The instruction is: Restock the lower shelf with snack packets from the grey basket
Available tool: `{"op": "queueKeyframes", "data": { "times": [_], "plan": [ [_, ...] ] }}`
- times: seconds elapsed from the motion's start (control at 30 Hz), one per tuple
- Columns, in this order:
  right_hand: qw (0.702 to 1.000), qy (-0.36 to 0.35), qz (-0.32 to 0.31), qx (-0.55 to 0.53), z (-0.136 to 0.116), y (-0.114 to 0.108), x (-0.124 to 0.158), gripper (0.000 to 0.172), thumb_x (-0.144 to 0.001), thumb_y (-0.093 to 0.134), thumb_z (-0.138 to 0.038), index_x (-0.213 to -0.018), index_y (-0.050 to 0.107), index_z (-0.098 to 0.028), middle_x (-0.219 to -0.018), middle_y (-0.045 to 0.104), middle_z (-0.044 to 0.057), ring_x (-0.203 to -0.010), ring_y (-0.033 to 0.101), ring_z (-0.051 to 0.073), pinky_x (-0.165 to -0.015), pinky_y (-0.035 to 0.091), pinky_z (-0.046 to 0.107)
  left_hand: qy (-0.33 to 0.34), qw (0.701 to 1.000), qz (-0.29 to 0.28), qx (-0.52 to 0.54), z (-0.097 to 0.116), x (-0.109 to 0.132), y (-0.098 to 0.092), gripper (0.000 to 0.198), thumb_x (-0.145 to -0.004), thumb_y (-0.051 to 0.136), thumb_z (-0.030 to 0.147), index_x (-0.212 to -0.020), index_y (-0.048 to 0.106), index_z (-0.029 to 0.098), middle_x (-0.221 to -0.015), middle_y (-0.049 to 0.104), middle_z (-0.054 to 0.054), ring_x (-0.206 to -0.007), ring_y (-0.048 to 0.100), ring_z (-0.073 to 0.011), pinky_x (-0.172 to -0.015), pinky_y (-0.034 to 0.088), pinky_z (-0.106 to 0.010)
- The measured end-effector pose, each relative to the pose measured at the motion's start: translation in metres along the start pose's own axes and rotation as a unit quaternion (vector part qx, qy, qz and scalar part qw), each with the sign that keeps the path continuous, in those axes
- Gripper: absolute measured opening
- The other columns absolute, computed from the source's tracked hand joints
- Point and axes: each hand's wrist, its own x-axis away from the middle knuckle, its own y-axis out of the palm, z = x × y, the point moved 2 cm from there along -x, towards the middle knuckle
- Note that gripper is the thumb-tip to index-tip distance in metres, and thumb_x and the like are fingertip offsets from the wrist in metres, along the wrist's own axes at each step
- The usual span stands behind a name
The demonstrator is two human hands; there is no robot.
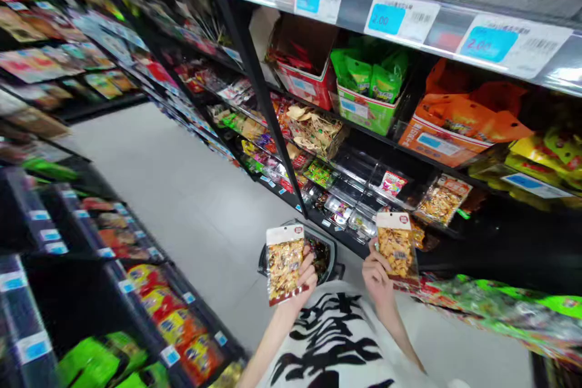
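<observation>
Through the head camera, I am watching my left hand [306, 276] gripping a snack packet [285, 260] by its right edge, in front of a basket [335, 253]. My right hand [376, 277] is holding a second packet [395, 250] by its left edge, near the shelving [262, 82]. There, a similar third packet [444, 200] is standing beyond it, to its right.

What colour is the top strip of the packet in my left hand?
The top strip is white; it shows best in the head view.
</observation>
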Motion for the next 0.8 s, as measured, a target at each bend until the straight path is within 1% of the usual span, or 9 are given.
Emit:
{"op": "queueKeyframes", "data": {
  "times": [0.13,0.23,0.33,0.4,0.43,0.57,0.6,0.73,0.8],
  "plan": [
    [0.996,-0.028,0.011,0.083,0.001,-0.004,0.001,0.024,-0.101,0.036,-0.008,-0.098,0.054,-0.023,-0.057,0.052,-0.011,-0.035,0.036,0.002,-0.040,0.028,0.013,0.033,0.997,0.058,-0.041,-0.008,-0.015,-0.007,0.017,-0.094,0.054,0.018,-0.110,0.057,0.023,-0.072,0.059,0.004,-0.050,0.053,-0.0065,-0.048,0.040,-0.014],
    [0.979,-0.067,0.070,0.179,0.000,-0.011,0.006,0.011,-0.101,0.046,-0.018,-0.097,0.053,-0.026,-0.046,0.040,-0.014,-0.030,0.022,0.004,-0.037,0.022,0.014,0.018,0.985,0.119,-0.122,-0.016,-0.020,-0.013,0.036,-0.086,0.071,0.024,-0.119,0.059,0.024,-0.102,0.073,-0.002,-0.085,0.071,-0.0137,-0.074,0.056,-0.022],
    [0.941,-0.075,0.118,0.308,-0.001,-0.019,0.008,0.007,-0.098,0.054,-0.032,-0.093,0.053,-0.027,-0.044,0.028,-0.014,-0.033,0.017,0.007,-0.037,0.020,0.018,-0.008,0.973,0.100,-0.207,-0.028,-0.019,-0.014,0.053,-0.079,0.080,0.025,-0.126,0.058,0.027,-0.122,0.072,-0.005,-0.109,0.069,-0.0202,-0.099,0.054,-0.034],
    [0.886,-0.069,0.161,0.430,-0.002,-0.024,0.006,0.019,-0.094,0.059,-0.045,-0.091,0.055,-0.026,-0.048,0.031,-0.011,-0.038,0.022,0.009,-0.040,0.023,0.021,-0.034,0.967,0.098,-0.234,-0.039,-0.017,-0.015,0.058,-0.077,0.083,0.028,-0.129,0.057,0.029,-0.125,0.071,-0.005,-0.113,0.069,-0.0225,-0.104,0.052,-0.040],
    [0.842,-0.067,0.183,0.504,-0.003,-0.026,0.004,0.026,-0.089,0.064,-0.051,-0.088,0.055,-0.026,-0.051,0.035,-0.010,-0.041,0.027,0.009,-0.043,0.025,0.023,-0.044,0.965,0.105,-0.235,-0.044,-0.016,-0.017,0.059,-0.076,0.083,0.031,-0.129,0.057,0.030,-0.126,0.071,-0.005,-0.115,0.068,-0.0237,-0.105,0.051,-0.042],
    [0.598,-0.053,0.221,0.768,-0.006,-0.033,-0.003,0.043,-0.070,0.082,-0.051,-0.072,0.051,-0.022,-0.057,0.047,-0.008,-0.051,0.041,0.009,-0.051,0.028,0.023,-0.077,0.969,0.100,-0.210,-0.062,-0.014,-0.025,0.064,-0.073,0.082,0.053,-0.128,0.060,0.028,-0.134,0.067,-0.010,-0.124,0.063,-0.0309,-0.106,0.050,-0.047],
    [0.559,-0.045,0.220,0.798,-0.006,-0.035,-0.003,0.043,-0.069,0.083,-0.048,-0.072,0.050,-0.021,-0.057,0.048,-0.008,-0.052,0.042,0.009,-0.052,0.028,0.022,-0.080,0.967,0.098,-0.221,-0.064,-0.014,-0.027,0.068,-0.071,0.082,0.056,-0.128,0.060,0.027,-0.134,0.067,-0.010,-0.124,0.063,-0.0323,-0.106,0.051,-0.048],
    [0.502,-0.028,0.224,0.835,-0.004,-0.036,0.006,0.031,-0.075,0.078,-0.039,-0.075,0.053,-0.020,-0.058,0.051,-0.008,-0.052,0.042,0.008,-0.052,0.029,0.021,-0.060,0.937,0.121,-0.323,-0.068,-0.015,-0.030,0.080,-0.064,0.089,0.046,-0.134,0.055,0.029,-0.123,0.072,-0.008,-0.117,0.067,-0.0321,-0.102,0.054,-0.045],
    [0.459,-0.046,0.235,0.855,-0.004,-0.035,0.010,0.025,-0.074,0.077,-0.034,-0.079,0.057,-0.020,-0.058,0.051,-0.008,-0.053,0.043,0.008,-0.053,0.030,0.022,-0.048,0.921,0.118,-0.367,-0.068,-0.017,-0.028,0.081,-0.064,0.090,0.042,-0.135,0.054,0.029,-0.121,0.072,-0.007,-0.115,0.068,-0.0307,-0.101,0.054,-0.043]
  ]
}}
